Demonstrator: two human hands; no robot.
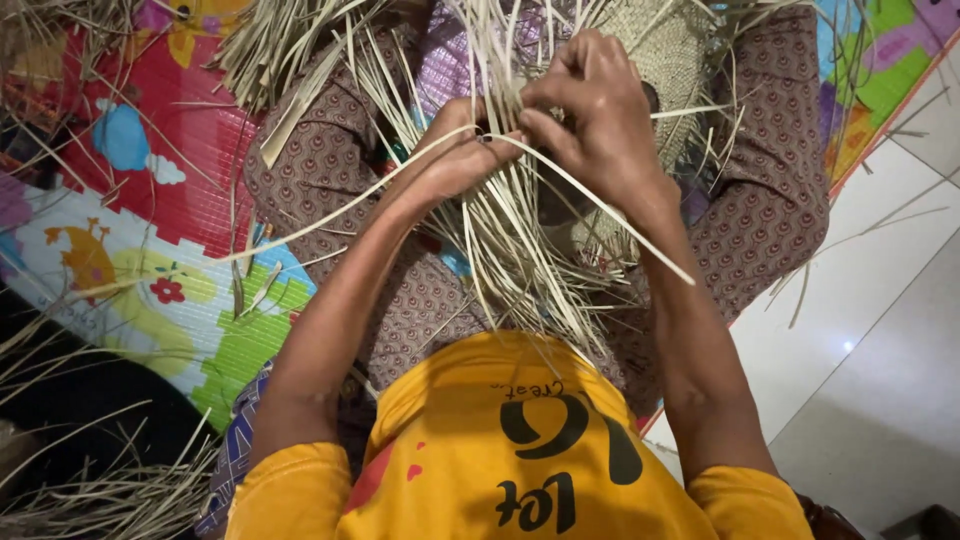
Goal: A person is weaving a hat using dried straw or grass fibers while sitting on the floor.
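Note:
I am seated with a bundle of pale dried straw strips (510,250) fanning out over my lap. My left hand (455,155) pinches several strips at the weave, its fingers closed on them. Just beside and touching it, my right hand (590,110) grips other strips, fingers curled tight. One long strip (330,215) runs from my left hand out to the left; another strip (620,225) slants down to the right. A woven straw piece (665,60) lies behind my right hand, partly hidden by it.
My legs in brown patterned fabric (770,190) spread left and right. A bright coloured foam mat (160,200) covers the floor on the left. White floor tiles (880,340) lie at the right. Loose straw (110,490) is piled at the lower left.

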